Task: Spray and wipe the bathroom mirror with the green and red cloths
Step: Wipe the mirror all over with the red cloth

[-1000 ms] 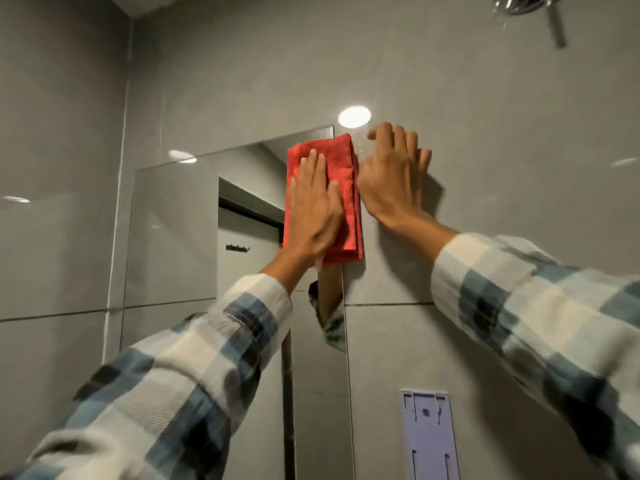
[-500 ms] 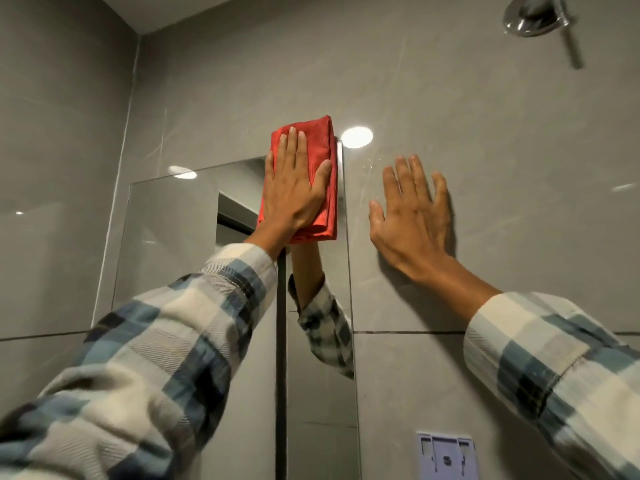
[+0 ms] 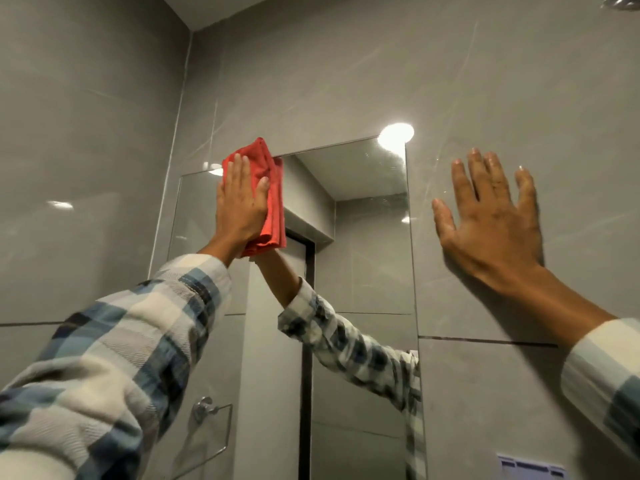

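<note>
My left hand presses a folded red cloth flat against the bathroom mirror, near the mirror's top edge and left of its middle. The cloth's upper corner pokes above the top edge onto the tile. My right hand lies flat and spread on the grey tiled wall just right of the mirror's right edge, holding nothing. The mirror reflects my left forearm in its plaid sleeve. No green cloth or spray bottle is in view.
Grey tiled walls surround the mirror, with a corner at the left. A pale purple wall bracket sits at the lower right. A chrome fitting shows at the top right edge. A towel ring is reflected low in the mirror.
My left hand has slid the red cloth leftward along the top of the mirror, away from its right edge. My right hand stays flat on the wall, and the view has tilted up.
</note>
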